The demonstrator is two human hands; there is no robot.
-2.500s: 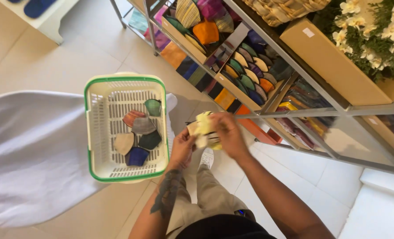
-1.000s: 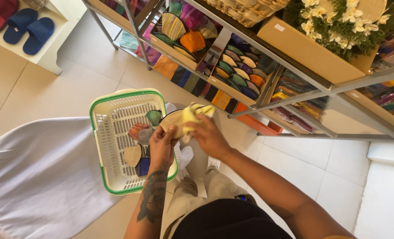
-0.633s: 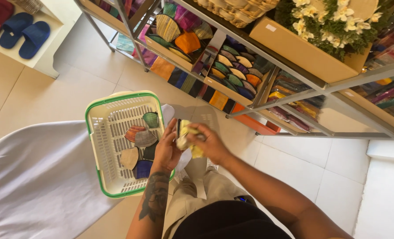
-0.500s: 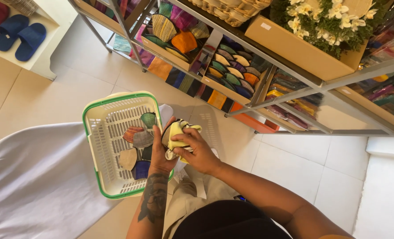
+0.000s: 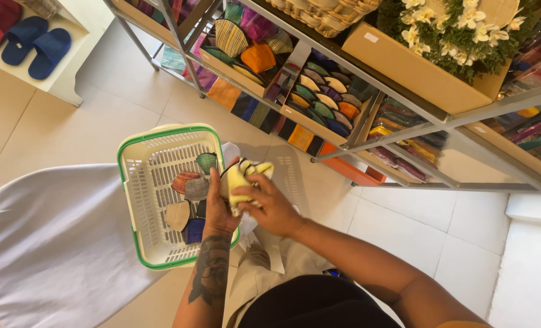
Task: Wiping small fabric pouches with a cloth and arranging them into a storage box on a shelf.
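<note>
Both hands close on a pale yellow fabric pouch (image 5: pixel 244 182) just beside the right rim of the green-rimmed white basket (image 5: pixel 138 182). The left hand (image 5: pixel 219 203) grips it from the basket side, fingers wrapped; the right hand (image 5: pixel 272 206) clasps it from the far side. Inside the basket lie several small coloured pouches (image 5: pixel 188 194). The basket rests on a white cloth-covered surface (image 5: pixel 45 243). Beyond the basket stands a metal shelf (image 5: pixel 355 143) holding more pouches.

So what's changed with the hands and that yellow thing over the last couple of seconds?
Both hands, left hand and right hand, carried the yellow pouch from beside the basket to its right rim, still gripping it. The basket and the small pouches inside stayed put.
</note>
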